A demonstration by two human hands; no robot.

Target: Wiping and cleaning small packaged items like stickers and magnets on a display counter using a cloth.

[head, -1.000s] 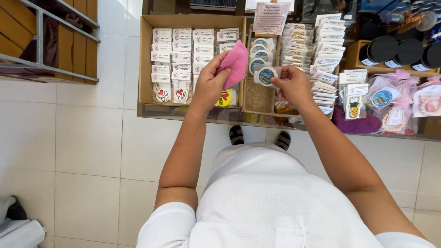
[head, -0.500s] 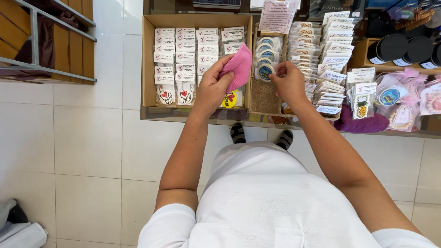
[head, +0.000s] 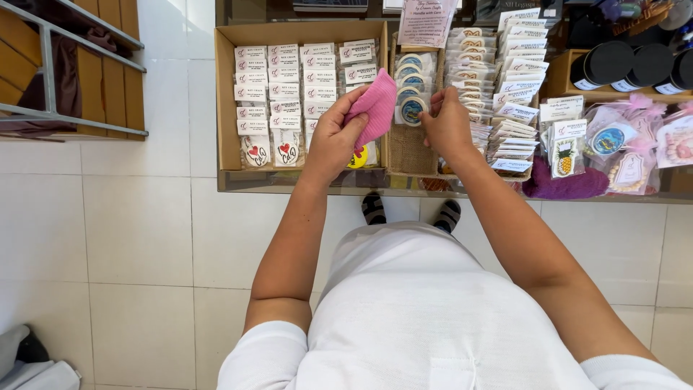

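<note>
Head view: left hand [head: 333, 141] pinches a soft, folded pink cloth [head: 375, 107].

- Rows of small white carded packets [head: 281, 79] filled the brown cardboard tray [head: 225, 101] at the left end of the display shelf [head: 303, 184], each topped by a white label strip.
- Lay at the tray's front edge: two packets with red heart shapes [head: 271, 150], one yellow round piece [head: 359, 157] near its right front corner.
- Stood as a column in a narrow box just right of the tray: round blue-and-white discs in clear wrap [head: 411, 87].
- Leaned at the back edge above the discs: a pale pink printed sign [head: 426, 22].
- Stacked further right: white tagged packets [head: 509, 79].
- Sat at the right end: black round-lidded jars [head: 621, 65] and clear bags with pink contents [head: 650, 144].
</note>
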